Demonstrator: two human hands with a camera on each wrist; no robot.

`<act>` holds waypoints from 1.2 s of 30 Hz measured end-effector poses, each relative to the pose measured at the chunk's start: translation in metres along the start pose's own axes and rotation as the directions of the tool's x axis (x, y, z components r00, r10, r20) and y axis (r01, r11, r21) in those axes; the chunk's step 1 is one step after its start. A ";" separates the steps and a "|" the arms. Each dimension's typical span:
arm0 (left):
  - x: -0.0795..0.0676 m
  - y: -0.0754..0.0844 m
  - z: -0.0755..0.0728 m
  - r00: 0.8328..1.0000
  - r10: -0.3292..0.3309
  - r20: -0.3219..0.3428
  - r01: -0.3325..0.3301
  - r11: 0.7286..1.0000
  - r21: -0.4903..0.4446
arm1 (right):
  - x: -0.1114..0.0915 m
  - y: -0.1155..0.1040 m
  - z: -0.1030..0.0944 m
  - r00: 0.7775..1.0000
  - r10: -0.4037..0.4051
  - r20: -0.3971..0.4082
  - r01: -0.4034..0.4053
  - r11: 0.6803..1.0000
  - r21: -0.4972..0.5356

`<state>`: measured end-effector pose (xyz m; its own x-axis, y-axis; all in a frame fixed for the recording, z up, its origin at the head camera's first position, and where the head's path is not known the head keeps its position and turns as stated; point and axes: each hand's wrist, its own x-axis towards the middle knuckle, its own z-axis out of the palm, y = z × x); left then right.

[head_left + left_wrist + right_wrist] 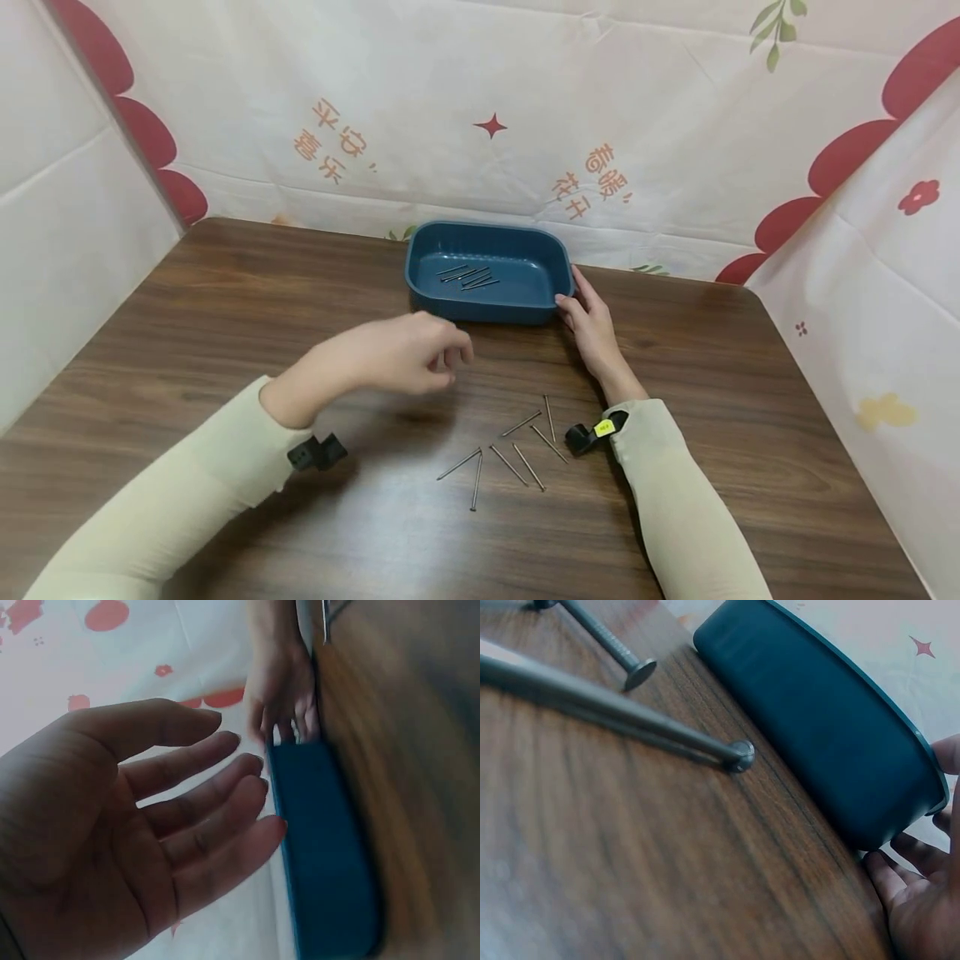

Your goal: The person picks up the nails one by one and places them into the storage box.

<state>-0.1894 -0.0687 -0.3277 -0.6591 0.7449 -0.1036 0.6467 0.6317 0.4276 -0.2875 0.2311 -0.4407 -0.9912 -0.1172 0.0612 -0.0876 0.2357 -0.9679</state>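
Note:
A blue plastic box (487,312) stands at the back of the table, with several nails (468,277) lying in its left half. At its right end my right hand (592,333) holds the front corner, the thumb at the rim and the fingers along the outer side. The left hand (412,354) hovers in front of the box with loosely bent fingers and nothing in them. In the left wrist view, its palm and fingertips show bare beside the box wall. Several loose nails (528,467) lie scattered on the tabletop between the forearms.
The brown wood-grain table (247,333) reaches back to a white printed cloth (487,175), close behind the box. Cloth also hangs along both sides. Black wrist cameras sit at the left cuff (277,437) and the right cuff (637,412).

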 end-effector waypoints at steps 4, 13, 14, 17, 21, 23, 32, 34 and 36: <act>-0.005 0.007 0.023 0.998 -0.052 0.048 0.053 0.998 -0.027 | 0.000 0.001 0.000 1.000 0.003 -0.006 -0.003 1.000 0.006; -0.003 0.016 0.054 0.993 -0.066 0.097 0.070 0.997 -0.035 | 0.000 0.001 0.001 1.000 0.011 -0.002 -0.011 1.000 0.012; -0.003 0.018 0.056 0.993 -0.070 0.099 0.073 0.997 -0.029 | 0.000 0.001 0.002 1.000 0.013 -0.002 -0.013 1.000 0.013; -0.003 0.021 0.062 0.991 -0.088 0.097 0.088 0.996 0.003 | -0.001 0.000 0.002 1.000 0.016 -0.004 -0.016 1.000 0.011; -0.001 0.026 0.067 0.989 -0.107 0.099 0.103 0.994 0.043 | -0.002 -0.003 0.002 1.000 0.013 -0.012 -0.013 1.000 0.012; 0.000 0.028 0.070 0.988 -0.110 0.110 0.105 0.993 0.054 | -0.003 -0.003 0.002 1.000 0.011 -0.014 -0.010 1.000 0.013; 0.003 0.033 0.078 0.985 -0.106 0.138 0.095 0.992 0.084 | -0.001 -0.002 0.001 1.000 0.000 -0.008 0.001 1.000 0.007; 0.004 0.033 0.079 0.985 -0.110 0.135 0.097 0.991 0.094 | -0.001 -0.001 0.002 1.000 -0.003 -0.007 0.003 1.000 0.006; 0.004 0.033 0.079 0.984 -0.116 0.135 0.104 0.990 0.098 | -0.001 0.000 0.002 1.000 -0.004 -0.007 0.004 1.000 0.006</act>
<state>-0.1401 -0.0280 -0.3851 -0.6718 0.6884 -0.2734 0.6094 0.7235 0.3244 -0.2861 0.2292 -0.4409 -0.9915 -0.1115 0.0671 -0.0913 0.2293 -0.9691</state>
